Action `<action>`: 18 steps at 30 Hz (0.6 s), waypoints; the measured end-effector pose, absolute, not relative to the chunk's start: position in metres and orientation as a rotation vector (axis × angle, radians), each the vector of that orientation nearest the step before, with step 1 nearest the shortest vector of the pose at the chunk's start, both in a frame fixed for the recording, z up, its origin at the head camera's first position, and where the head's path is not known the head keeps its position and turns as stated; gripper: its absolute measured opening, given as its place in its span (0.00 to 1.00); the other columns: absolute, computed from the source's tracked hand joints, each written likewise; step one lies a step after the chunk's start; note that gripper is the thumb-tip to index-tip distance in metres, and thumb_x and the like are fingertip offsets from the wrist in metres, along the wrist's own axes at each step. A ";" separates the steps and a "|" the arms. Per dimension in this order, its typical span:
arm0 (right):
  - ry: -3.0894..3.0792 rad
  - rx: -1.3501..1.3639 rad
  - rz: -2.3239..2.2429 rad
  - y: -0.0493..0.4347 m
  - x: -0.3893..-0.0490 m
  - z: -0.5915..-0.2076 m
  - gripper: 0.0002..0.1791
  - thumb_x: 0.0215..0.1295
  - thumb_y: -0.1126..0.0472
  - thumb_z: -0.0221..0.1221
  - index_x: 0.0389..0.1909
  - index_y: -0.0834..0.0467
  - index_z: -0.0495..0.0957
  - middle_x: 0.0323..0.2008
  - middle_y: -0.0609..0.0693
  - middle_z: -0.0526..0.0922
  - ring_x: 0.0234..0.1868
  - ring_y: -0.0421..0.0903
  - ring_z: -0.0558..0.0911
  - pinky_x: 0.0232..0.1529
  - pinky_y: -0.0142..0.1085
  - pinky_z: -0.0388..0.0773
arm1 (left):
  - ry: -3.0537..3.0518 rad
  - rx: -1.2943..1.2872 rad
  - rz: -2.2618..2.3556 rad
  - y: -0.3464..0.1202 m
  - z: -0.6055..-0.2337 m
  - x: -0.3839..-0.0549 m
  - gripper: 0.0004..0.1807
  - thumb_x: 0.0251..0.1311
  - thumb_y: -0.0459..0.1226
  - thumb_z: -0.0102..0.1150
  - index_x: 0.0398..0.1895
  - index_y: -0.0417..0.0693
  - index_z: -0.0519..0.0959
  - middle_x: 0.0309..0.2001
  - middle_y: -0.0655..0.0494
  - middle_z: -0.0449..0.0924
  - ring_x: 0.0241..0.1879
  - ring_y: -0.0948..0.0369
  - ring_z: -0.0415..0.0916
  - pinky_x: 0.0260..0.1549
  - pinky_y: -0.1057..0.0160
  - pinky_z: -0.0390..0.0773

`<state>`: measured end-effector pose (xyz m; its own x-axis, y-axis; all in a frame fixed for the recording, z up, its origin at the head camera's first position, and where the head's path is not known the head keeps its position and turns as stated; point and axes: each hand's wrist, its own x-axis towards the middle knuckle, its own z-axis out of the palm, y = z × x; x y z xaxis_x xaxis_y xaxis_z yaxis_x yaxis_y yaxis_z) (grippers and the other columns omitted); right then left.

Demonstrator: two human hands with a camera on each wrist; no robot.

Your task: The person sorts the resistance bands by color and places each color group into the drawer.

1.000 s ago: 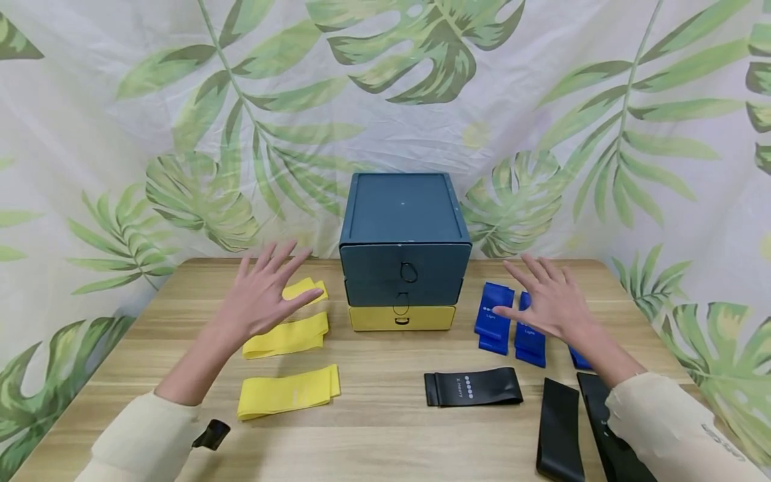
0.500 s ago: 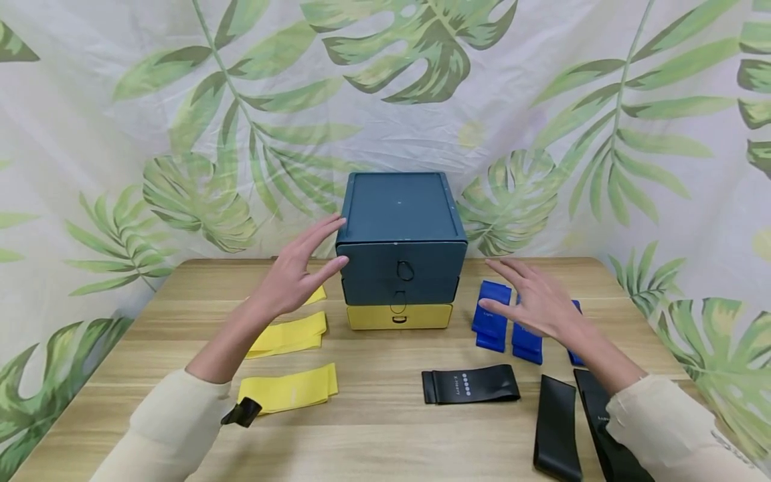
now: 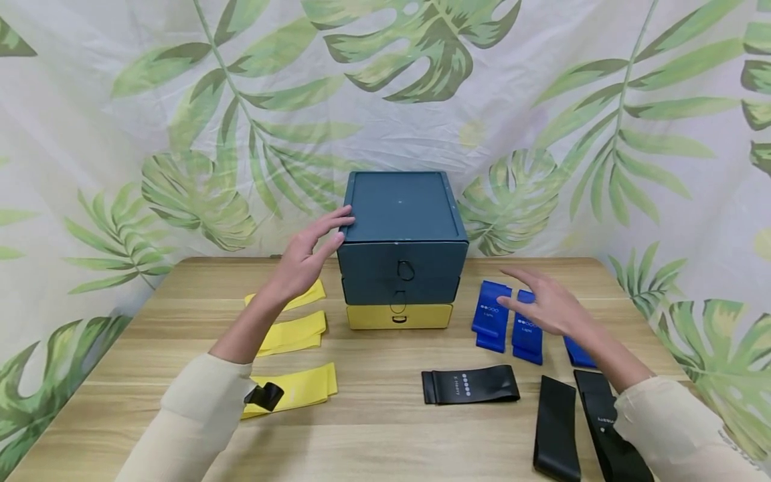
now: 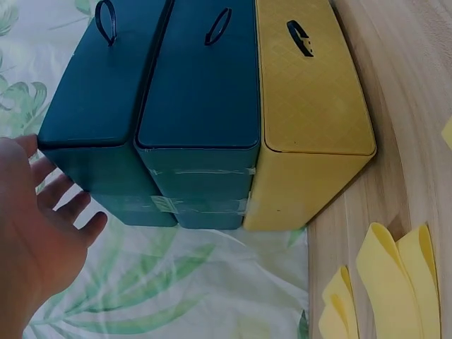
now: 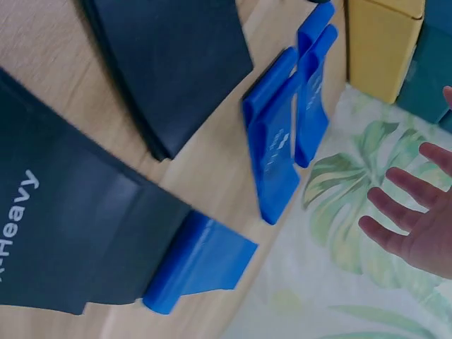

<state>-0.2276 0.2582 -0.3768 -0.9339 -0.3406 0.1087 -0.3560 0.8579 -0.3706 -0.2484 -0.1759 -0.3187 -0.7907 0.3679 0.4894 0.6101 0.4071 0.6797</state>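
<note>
A stack of drawer boxes (image 3: pixel 403 204) stands at the back middle, two dark teal units over a yellow drawer (image 3: pixel 400 317). At its upper left edge is my left hand (image 3: pixel 304 258), fingers extended and fingertips right at the lid. The left wrist view has those fingers (image 4: pixel 67 205) spread along the side of the top teal unit. Over the blue resistance bands (image 3: pixel 490 318) hovers my right hand (image 3: pixel 545 304), holding nothing, its fingers loosely extended. All the drawers are closed, and each front carries a small black loop pull (image 3: pixel 406 270).
Folded yellow resistance bands (image 3: pixel 292 333) lie in a column left of the boxes. Black bands (image 3: pixel 472 385) marked X-Heavy lie at the front right, below the blue ones. A leaf-printed cloth (image 3: pixel 289 100) hangs behind the wooden table (image 3: pixel 373 435).
My left hand has moved right and forward, from above the yellow bands to the box's upper left edge. The right hand shifted slightly left, then back right, its fingers less spread.
</note>
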 end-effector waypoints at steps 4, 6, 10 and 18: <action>-2.988 0.555 0.710 0.265 -0.232 -0.382 0.39 0.75 0.40 0.57 0.77 0.61 0.66 0.72 0.68 0.69 0.71 0.72 0.68 0.65 0.72 0.66 | -2.401 -0.873 -1.362 -0.176 -0.321 -0.251 0.21 0.80 0.35 0.46 0.71 0.38 0.73 0.79 0.47 0.61 0.81 0.51 0.51 0.76 0.39 0.53; -2.982 0.558 0.752 0.268 -0.233 -0.383 0.38 0.76 0.41 0.57 0.76 0.62 0.66 0.72 0.68 0.70 0.69 0.72 0.70 0.64 0.71 0.67 | -2.391 -0.884 -1.386 -0.176 -0.321 -0.252 0.21 0.79 0.34 0.46 0.71 0.38 0.73 0.79 0.47 0.60 0.81 0.51 0.50 0.76 0.39 0.53; -2.968 0.544 0.827 0.268 -0.234 -0.384 0.37 0.76 0.43 0.58 0.75 0.63 0.67 0.69 0.69 0.73 0.67 0.71 0.73 0.62 0.70 0.70 | -2.368 -0.897 -1.435 -0.176 -0.322 -0.254 0.21 0.78 0.32 0.47 0.70 0.36 0.73 0.79 0.46 0.61 0.80 0.51 0.51 0.75 0.39 0.54; -2.804 0.597 1.020 0.242 -0.231 -0.374 0.26 0.74 0.54 0.63 0.66 0.64 0.76 0.56 0.63 0.85 0.56 0.62 0.84 0.54 0.58 0.82 | -2.366 -0.877 -1.476 -0.177 -0.321 -0.255 0.20 0.77 0.31 0.48 0.68 0.35 0.74 0.78 0.45 0.63 0.80 0.51 0.52 0.75 0.38 0.55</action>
<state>-0.2313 0.2418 -0.3740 -0.9183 -0.3277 0.2221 -0.3938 0.6990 -0.5969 -0.2549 -0.1773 -0.3206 -0.7983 0.3709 0.4745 0.5893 0.3183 0.7426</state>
